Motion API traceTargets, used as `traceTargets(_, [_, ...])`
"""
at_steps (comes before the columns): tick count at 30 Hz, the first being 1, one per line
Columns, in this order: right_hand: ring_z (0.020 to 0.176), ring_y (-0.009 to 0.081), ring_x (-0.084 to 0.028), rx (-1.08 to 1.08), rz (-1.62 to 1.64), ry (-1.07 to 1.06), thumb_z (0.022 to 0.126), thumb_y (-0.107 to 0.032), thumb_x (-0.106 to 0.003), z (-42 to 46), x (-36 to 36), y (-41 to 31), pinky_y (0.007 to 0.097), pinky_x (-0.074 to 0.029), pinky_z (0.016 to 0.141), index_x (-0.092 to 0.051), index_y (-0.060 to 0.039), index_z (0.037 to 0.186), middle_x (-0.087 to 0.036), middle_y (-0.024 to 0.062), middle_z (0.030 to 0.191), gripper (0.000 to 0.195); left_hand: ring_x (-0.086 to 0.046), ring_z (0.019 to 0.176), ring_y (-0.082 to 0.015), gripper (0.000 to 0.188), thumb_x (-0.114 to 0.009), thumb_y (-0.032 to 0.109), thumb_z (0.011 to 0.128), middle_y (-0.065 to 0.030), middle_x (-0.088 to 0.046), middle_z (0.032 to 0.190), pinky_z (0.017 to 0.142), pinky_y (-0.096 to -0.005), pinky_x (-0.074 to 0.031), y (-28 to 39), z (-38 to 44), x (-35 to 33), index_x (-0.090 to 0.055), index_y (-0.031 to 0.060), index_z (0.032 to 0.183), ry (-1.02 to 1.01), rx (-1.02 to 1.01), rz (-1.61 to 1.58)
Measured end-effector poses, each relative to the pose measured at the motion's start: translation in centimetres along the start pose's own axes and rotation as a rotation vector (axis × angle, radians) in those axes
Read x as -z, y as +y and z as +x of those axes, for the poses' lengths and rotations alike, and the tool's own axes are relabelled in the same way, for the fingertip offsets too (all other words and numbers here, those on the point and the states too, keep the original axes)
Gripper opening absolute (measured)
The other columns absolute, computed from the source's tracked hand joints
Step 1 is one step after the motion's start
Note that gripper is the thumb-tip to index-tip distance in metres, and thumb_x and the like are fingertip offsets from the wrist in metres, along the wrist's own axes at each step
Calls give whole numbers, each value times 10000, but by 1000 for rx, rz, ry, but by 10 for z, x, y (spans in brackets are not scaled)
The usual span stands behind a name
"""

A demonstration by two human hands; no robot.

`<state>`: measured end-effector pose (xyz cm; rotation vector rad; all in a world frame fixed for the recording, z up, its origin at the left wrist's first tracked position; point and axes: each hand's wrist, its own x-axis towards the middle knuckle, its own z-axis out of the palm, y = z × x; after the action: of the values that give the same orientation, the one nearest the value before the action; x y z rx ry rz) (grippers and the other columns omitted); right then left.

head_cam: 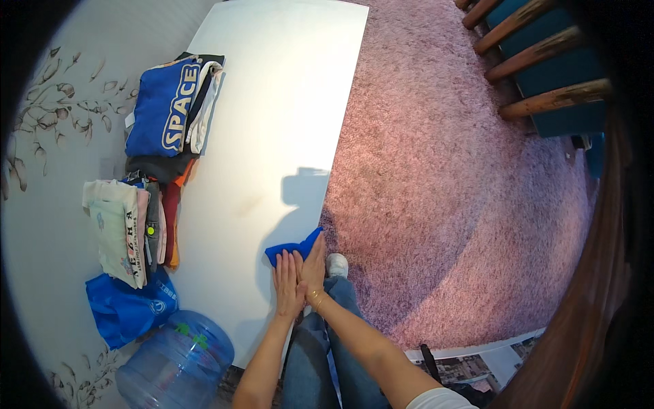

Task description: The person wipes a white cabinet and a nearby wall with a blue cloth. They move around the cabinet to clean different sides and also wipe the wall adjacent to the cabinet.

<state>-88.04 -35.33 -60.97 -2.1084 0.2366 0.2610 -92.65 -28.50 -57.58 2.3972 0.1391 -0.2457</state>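
A small folded blue cloth [289, 247] lies on the white tabletop at its right edge, with one pointed corner sticking up toward the rug. My left hand [288, 287] rests on the cloth's near side, fingers stretched and close together, holding it down. Pressed against its right part is my right hand [312, 266], its fingers along the cloth and a gold bracelet on the wrist. The two hands touch near the thumbs. My palms hide the near part of the cloth.
The white table [255, 122] runs away from me. Along the wall side stand a clothes stack topped by a blue printed garment [163, 107], another clothes stack [120, 230], a blue bag [130, 307] and a large water bottle [173, 358]. A pink rug [419, 179] and wooden slats [536, 61] lie rightward.
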Motion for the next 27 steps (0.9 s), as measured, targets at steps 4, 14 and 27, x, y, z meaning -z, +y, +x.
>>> traceTargets(4, [1187, 403, -310, 24, -81, 109, 807, -317, -546, 60, 14, -14, 418, -285, 972, -115, 55, 1323, -250, 294, 1306, 768, -50, 1321, -306, 705, -274, 497, 859, -149, -105, 1424, 1007, -531, 23, 11, 57, 4, -132, 25, 1363, -61, 3, -2])
traceTargets(14, [1266, 400, -162, 447, -270, 137, 813, -204, -508, 98, 22, -6, 453, -159, 1030, -162, 58, 1313, -172, 265, 1357, 663, -156, 1304, -279, 661, -260, 477, 861, -143, -207, 1397, 1006, -544, 32, 18, 90, -4, -247, 10, 1327, 113, -31, 125])
traceTargets(27, [1078, 351, -416, -100, -29, -30, 806, -199, -556, -64, 22, -14, 390, -331, 918, -280, 39, 1248, -389, 246, 1198, 572, -288, 1239, -312, 417, -420, 153, 815, -151, -332, 1326, 1004, -477, -200, -15, -45, 14, -442, 36, 1215, 135, -35, -145])
